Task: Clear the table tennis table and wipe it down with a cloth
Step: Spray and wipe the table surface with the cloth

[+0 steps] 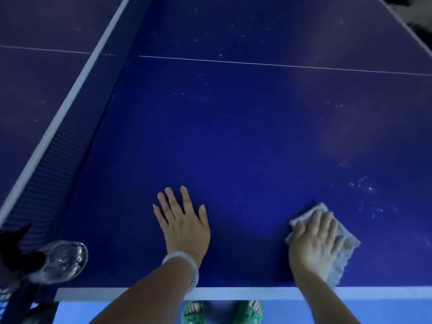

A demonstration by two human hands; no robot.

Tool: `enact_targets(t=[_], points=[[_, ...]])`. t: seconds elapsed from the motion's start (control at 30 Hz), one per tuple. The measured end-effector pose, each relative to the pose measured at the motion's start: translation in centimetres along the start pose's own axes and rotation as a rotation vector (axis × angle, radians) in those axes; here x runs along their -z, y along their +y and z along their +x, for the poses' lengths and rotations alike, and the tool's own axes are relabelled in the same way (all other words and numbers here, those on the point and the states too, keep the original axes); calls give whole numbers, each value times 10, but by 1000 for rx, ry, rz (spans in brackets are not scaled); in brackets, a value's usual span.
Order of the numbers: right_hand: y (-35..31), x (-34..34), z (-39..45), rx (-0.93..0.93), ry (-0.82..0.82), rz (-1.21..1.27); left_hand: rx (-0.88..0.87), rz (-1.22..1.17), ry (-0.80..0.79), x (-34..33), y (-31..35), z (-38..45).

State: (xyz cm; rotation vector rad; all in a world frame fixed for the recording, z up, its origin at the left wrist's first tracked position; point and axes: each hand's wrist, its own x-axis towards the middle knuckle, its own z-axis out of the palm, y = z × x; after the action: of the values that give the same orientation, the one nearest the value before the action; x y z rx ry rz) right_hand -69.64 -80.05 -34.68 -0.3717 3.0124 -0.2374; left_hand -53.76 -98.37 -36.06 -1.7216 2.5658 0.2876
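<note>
Cloth, grey and crumpled, lies near the table edge at five o'clock under the flat, straight-fingered right hand, while the left hand rests spread on bare blue at six, a clear plastic bottle beside the net at eight.

The right hand covers most of the grey cloth. At seven o'clock, the clear bottle is blurred, its neck lost behind a dark shape. At six, the green sandals run off the frame's edge.
</note>
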Motion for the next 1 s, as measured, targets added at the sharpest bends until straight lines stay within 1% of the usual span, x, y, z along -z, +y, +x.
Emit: enact_targets(t=[0.03, 0.07, 0.1, 0.13, 0.17, 0.2, 0.23, 0.27, 0.3, 0.37, 0.4, 0.43, 0.47, 0.5, 0.6, 0.63, 0.67, 0.7, 0.8, 0.83, 0.93, 1.0], points=[[-15, -5, -15, 95, 29, -15, -3, 1, -4, 0, 0, 0], [-29, -11, -30, 241, 38, -39, -8, 2, -3, 1, -1, 0], [-39, -15, -45, 431, 29, -70, -12, 0, 2, 0, -1, 0], [-45, -19, -57, 630, -19, -129, -14, -3, 10, -1, -2, 0], [-44, -19, -59, 780, -66, -184, -15, -8, 17, -2, -3, 1], [-38, -19, -49, 875, -86, -217, -16, -10, 20, -3, -3, 1], [-27, -18, -35, 888, -86, -249, -14, -9, 19, -4, -3, 1], [-13, -17, -21, 811, -96, -261, -12, -9, 15, -4, -3, 1], [2, -14, -8, 644, -79, -228, -12, -11, 12, -4, -3, 1], [30, -6, 3, 215, 13, -55, -17, -16, 12, -4, -1, 1], [31, -3, -1, 72, 39, -6, -17, -16, 13, -4, -1, 1], [26, -4, -12, 15, 69, 8, -16, -17, 12, -4, -1, 1], [18, -6, -27, 41, 85, 10, -15, -17, 10, -5, -2, 1], [10, -8, -41, 129, 75, 12, -15, -18, 9, -5, -2, 2], [10, -9, -67, 538, -38, -52, -14, -30, 11, -5, -3, 2], [20, -7, -63, 626, -58, -80, -13, -35, 15, -4, -3, 2], [32, -5, -57, 652, -59, -95, -13, -42, 21, -3, -3, 1], [43, -2, -49, 627, -49, -96, -17, -50, 26, -1, -3, 0], [66, 8, -27, 463, -35, -62, -32, -84, 31, 4, -4, -3], [71, 9, -22, 452, -42, -63, -28, -109, 28, 5, -5, -2], [82, 8, -13, 497, -54, -85, -18, -237, 35, 11, -3, 4], [86, 8, -11, 504, -45, -84, -136, -286, 86, 15, 17, 0]])
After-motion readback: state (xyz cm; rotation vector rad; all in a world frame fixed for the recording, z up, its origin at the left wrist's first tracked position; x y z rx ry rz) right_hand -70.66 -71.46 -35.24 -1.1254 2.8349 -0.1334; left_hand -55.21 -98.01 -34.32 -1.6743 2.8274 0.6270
